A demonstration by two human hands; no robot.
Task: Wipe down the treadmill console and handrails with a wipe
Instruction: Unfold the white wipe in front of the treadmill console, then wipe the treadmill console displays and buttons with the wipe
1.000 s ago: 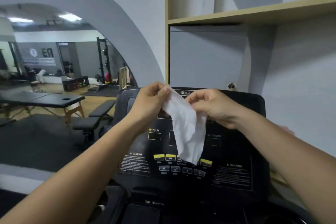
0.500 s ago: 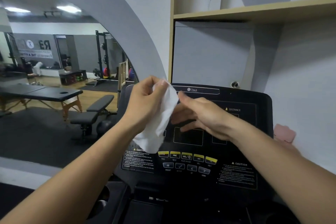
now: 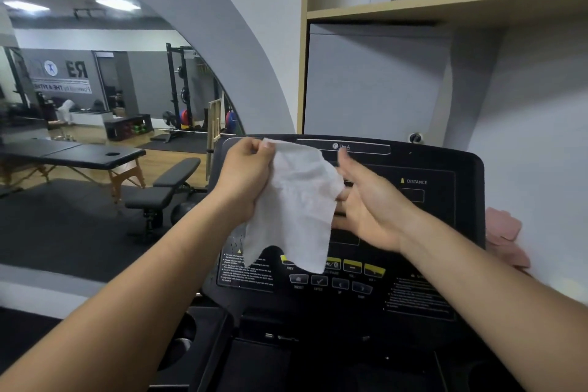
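Observation:
A white wipe [image 3: 296, 204] hangs unfolded in front of the black treadmill console [image 3: 439, 232]. My left hand [image 3: 245, 178] pinches the wipe's top corner near the console's upper left edge. My right hand [image 3: 369, 210] is flat and open just right of the wipe, fingers reaching behind its edge, thumb up. The wipe covers part of the console's displays and the yellow buttons [image 3: 353, 266]. The handrails are not visible.
A wooden shelf [image 3: 445, 6] and a grey wall stand close behind the console. A large arched mirror [image 3: 95, 137] at left reflects a gym with a massage table and bench. Something pink [image 3: 506, 235] lies right of the console. Cup holders sit below.
My right hand has let go of the wipe and opened flat beside it. The wipe has spread out wider, hanging from my left hand alone.

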